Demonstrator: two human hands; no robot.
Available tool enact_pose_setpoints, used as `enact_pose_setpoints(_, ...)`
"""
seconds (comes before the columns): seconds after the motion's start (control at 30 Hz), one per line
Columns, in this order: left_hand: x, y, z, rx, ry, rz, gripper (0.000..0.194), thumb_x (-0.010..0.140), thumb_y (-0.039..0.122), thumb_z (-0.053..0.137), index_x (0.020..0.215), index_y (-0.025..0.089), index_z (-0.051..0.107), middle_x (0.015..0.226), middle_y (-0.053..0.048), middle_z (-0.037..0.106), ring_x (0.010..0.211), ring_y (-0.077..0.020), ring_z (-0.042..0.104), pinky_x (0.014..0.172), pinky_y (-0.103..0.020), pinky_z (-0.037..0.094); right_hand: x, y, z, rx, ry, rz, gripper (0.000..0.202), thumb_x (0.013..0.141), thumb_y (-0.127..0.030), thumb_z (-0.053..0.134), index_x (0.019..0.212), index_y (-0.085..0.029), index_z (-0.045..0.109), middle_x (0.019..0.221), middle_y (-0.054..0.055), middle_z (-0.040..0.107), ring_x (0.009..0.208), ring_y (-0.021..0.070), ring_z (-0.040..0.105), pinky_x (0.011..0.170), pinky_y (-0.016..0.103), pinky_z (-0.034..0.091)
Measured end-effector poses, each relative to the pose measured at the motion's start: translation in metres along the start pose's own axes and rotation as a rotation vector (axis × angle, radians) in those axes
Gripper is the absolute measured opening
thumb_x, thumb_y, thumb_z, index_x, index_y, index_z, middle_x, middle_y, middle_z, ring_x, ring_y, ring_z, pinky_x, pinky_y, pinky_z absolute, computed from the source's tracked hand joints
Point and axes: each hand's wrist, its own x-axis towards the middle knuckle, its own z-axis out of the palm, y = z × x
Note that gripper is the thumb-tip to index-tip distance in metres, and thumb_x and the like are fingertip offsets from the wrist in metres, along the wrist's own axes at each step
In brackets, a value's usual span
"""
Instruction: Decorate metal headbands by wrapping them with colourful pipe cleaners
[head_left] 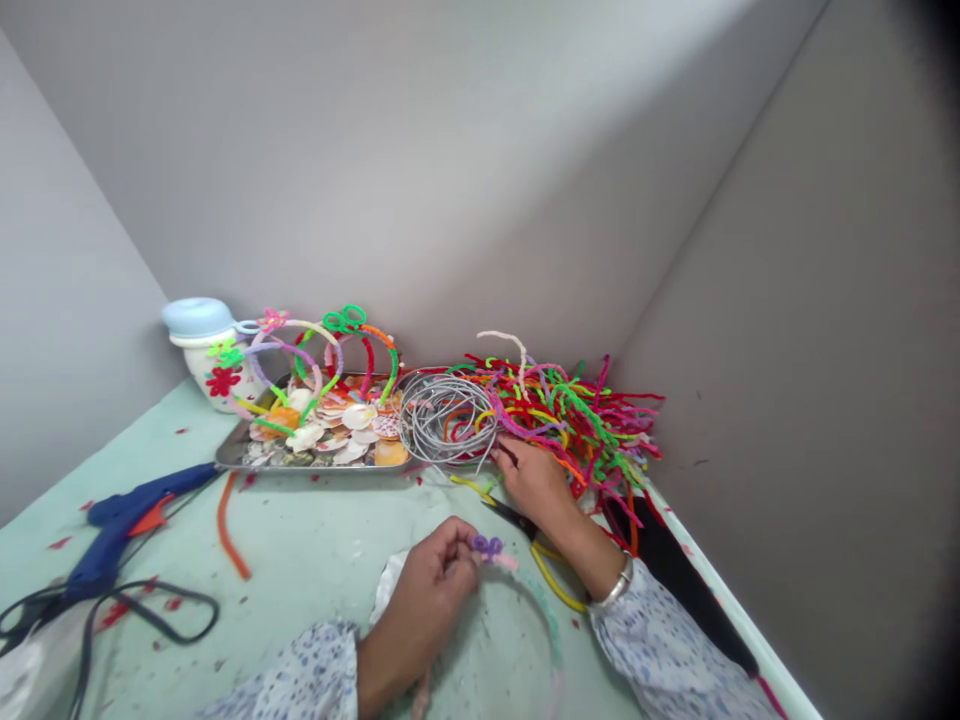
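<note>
My left hand (pixel 439 575) pinches a hair hoop (pixel 551 610) wrapped in pale pink and mint pipe cleaner. A purple pipe-cleaner flower (pixel 487 547) sits on the hoop beside my fingertips. Farther forward, my right hand (pixel 536 485) is at the near edge of a heap of coloured pipe cleaners (pixel 585 415), its fingers bent together; what lies between them is unclear. A coil of silver wire (pixel 446 420) lies just left of those fingers. Scissors with yellow handles (pixel 555 582) lie partly under my right hand and wrist.
A metal tray (pixel 315 468) of shells stands at the back, with several decorated hoops (pixel 394 355) on it. Behind it is a white jar with a blue lid (pixel 199 318). A blue glue gun (pixel 112 540), its cord and an orange pipe cleaner (pixel 229 530) lie left.
</note>
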Motion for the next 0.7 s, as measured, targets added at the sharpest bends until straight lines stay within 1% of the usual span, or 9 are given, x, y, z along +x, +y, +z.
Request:
enact_pose_setpoints(0.07, 0.000, -0.002, 0.000, 0.000, 0.002, 0.008, 0.010, 0.082, 0.026, 0.049, 0.081, 0.017, 0.052, 0.058, 0.006, 0.037, 0.050, -0.0078, 0.029, 0.046, -0.018, 0.022, 0.002, 0.000, -0.001, 0.040, 0.023, 0.016, 0.031, 0.092, -0.029, 0.038, 0.116, -0.023, 0.058, 0.101, 0.007, 0.069, 0.091, 0.0181, 0.063, 0.075, 0.024, 0.040)
enact_pose_setpoints(0.17, 0.000, -0.004, 0.000, -0.003, 0.001, 0.009, 0.010, 0.083, 0.026, 0.047, 0.082, 0.017, 0.052, 0.058, 0.006, 0.036, 0.051, -0.0078, 0.029, 0.046, -0.018, 0.022, 0.004, -0.001, 0.001, 0.085, 0.025, 0.044, 0.035, 0.089, -0.025, 0.042, 0.123, -0.020, 0.052, 0.097, 0.007, 0.070, 0.087, 0.0195, 0.064, 0.075, 0.026, 0.040)
enact_pose_setpoints(0.27, 0.001, -0.005, 0.000, 0.005, -0.007, 0.010, 0.009, 0.083, 0.025, 0.047, 0.081, 0.017, 0.052, 0.058, 0.006, 0.036, 0.051, -0.0076, 0.029, 0.047, -0.018, 0.022, 0.004, -0.001, 0.002, 0.110, 0.004, 0.020, 0.035, 0.087, -0.019, 0.042, 0.122, -0.017, 0.051, 0.098, 0.007, 0.069, 0.088, 0.0176, 0.063, 0.076, 0.024, 0.040)
enact_pose_setpoints(0.33, 0.001, -0.005, 0.000, 0.014, -0.003, 0.015, 0.008, 0.083, 0.024, 0.047, 0.081, 0.017, 0.052, 0.058, 0.007, 0.036, 0.051, -0.0076, 0.029, 0.047, -0.018, 0.022, 0.004, -0.001, 0.001, 0.085, -0.035, -0.003, 0.029, 0.087, -0.020, 0.042, 0.113, -0.016, 0.056, 0.098, 0.008, 0.068, 0.088, 0.0170, 0.061, 0.076, 0.024, 0.040)
enact_pose_setpoints(0.43, 0.001, -0.005, -0.001, 0.020, 0.010, 0.019, 0.009, 0.083, 0.024, 0.047, 0.081, 0.017, 0.052, 0.058, 0.006, 0.037, 0.052, -0.0077, 0.029, 0.047, -0.018, 0.023, 0.001, 0.000, -0.004, 0.037, -0.127, -0.034, 0.020, 0.084, -0.025, 0.047, 0.091, -0.018, 0.065, 0.086, 0.006, 0.069, 0.079, 0.0166, 0.062, 0.069, 0.023, 0.039)
enact_pose_setpoints(0.5, 0.002, -0.005, -0.001, 0.024, 0.014, 0.018, 0.009, 0.083, 0.024, 0.047, 0.082, 0.017, 0.052, 0.058, 0.006, 0.037, 0.052, -0.0077, 0.029, 0.047, -0.018, 0.022, -0.002, -0.001, -0.007, 0.021, -0.177, -0.058, 0.019, 0.083, -0.026, 0.050, 0.082, -0.020, 0.068, 0.080, 0.005, 0.070, 0.074, 0.0161, 0.062, 0.066, 0.023, 0.038)
enact_pose_setpoints(0.53, 0.002, -0.005, -0.001, 0.025, 0.012, 0.017, 0.009, 0.083, 0.024, 0.047, 0.082, 0.017, 0.052, 0.058, 0.006, 0.037, 0.052, -0.0077, 0.029, 0.047, -0.018, 0.023, -0.003, -0.001, -0.008, 0.009, -0.193, -0.068, 0.020, 0.083, -0.026, 0.049, 0.080, -0.020, 0.068, 0.080, 0.005, 0.070, 0.074, 0.0163, 0.062, 0.065, 0.023, 0.038)
enact_pose_setpoints(0.6, 0.002, -0.005, -0.001, 0.023, 0.010, 0.016, 0.010, 0.083, 0.024, 0.047, 0.082, 0.017, 0.053, 0.058, 0.006, 0.038, 0.051, -0.0076, 0.029, 0.046, -0.018, 0.023, -0.005, -0.002, -0.009, -0.016, -0.201, -0.076, 0.022, 0.084, -0.024, 0.047, 0.083, -0.021, 0.069, 0.082, 0.006, 0.069, 0.078, 0.0177, 0.062, 0.067, 0.025, 0.037)
enact_pose_setpoints(0.7, 0.001, -0.005, 0.000, 0.022, 0.010, 0.014, 0.010, 0.083, 0.025, 0.047, 0.082, 0.017, 0.053, 0.058, 0.006, 0.038, 0.049, -0.0073, 0.029, 0.046, -0.018, 0.023, -0.006, -0.002, -0.007, -0.081, -0.180, -0.066, 0.026, 0.086, -0.022, 0.043, 0.098, -0.022, 0.066, 0.095, 0.008, 0.067, 0.086, 0.0198, 0.061, 0.071, 0.027, 0.038)
